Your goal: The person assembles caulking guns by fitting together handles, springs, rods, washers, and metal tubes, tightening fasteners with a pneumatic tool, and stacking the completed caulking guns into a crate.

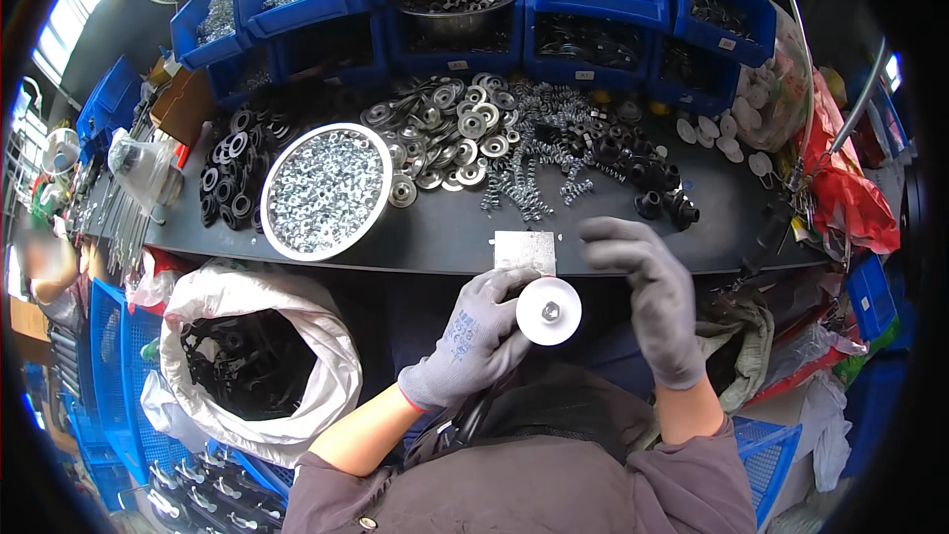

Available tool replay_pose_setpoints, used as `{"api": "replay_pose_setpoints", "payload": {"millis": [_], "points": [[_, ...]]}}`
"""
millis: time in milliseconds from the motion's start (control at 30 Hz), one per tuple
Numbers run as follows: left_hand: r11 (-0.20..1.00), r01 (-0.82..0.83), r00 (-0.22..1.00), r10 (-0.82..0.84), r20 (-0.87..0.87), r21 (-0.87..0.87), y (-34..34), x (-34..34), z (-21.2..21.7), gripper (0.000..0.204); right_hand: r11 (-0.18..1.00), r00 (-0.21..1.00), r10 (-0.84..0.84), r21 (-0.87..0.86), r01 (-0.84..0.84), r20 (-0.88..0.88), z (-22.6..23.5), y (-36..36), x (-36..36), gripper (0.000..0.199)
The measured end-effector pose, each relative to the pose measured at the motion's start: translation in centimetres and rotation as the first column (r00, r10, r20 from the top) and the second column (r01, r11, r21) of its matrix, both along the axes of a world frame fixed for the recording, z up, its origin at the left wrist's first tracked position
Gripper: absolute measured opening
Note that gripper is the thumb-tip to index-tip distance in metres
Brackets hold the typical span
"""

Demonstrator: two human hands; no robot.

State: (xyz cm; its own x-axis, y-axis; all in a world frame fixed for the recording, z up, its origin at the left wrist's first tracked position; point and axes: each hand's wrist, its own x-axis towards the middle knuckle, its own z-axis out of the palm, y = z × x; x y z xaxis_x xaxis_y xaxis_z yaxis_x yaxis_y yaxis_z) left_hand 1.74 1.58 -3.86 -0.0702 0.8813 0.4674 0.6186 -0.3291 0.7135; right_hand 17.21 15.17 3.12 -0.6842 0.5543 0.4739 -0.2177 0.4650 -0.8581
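My left hand [469, 341], in a grey glove, is closed around a part topped by a white round disc [549, 311]. A small metal piece shows at the disc's centre, and a dark shaft appears below the hand; whether they are joined is hidden. To the right of the disc, my gloved right hand [652, 302] is raised with nothing visible in it. Its fingers are apart, stretched leftward and slightly blurred. Just beyond the disc, a small metal plate [525, 250] sits at the bench's front edge.
On the dark bench [435, 227] lie a bowl of small metal nuts [326, 193], metal washers [465, 129], springs [524, 173], black rings [232, 163], black fittings [652, 173] and white discs [727, 133]. Blue bins [593, 44] stand behind. A white sack [331, 376] of black parts stands left.
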Motion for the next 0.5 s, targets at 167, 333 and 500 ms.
{"api": "replay_pose_setpoints", "payload": {"millis": [167, 333, 500], "points": [[0.999, -0.036, 0.999, 0.037, 0.029, -0.013, -0.1, 0.1, -0.2, 0.034, 0.963, 0.99, 0.137, -0.24, -0.123, 0.041, -1.6, 0.5, 0.9, 0.05], [0.998, -0.053, 0.998, 0.054, -0.026, 0.025, 0.2, 0.2, -0.6, 0.032, 0.991, 0.999, 0.045, -0.127, -0.042, 0.019, -0.8, 0.1, 0.0, 0.04], [0.986, -0.132, 0.989, 0.123, 0.085, 0.103, 0.4, 1.0, -0.1, 0.026, 0.951, 1.0, 0.018, -0.309, -0.021, -0.015, -1.2, 0.7, 1.1, 0.056]]}}
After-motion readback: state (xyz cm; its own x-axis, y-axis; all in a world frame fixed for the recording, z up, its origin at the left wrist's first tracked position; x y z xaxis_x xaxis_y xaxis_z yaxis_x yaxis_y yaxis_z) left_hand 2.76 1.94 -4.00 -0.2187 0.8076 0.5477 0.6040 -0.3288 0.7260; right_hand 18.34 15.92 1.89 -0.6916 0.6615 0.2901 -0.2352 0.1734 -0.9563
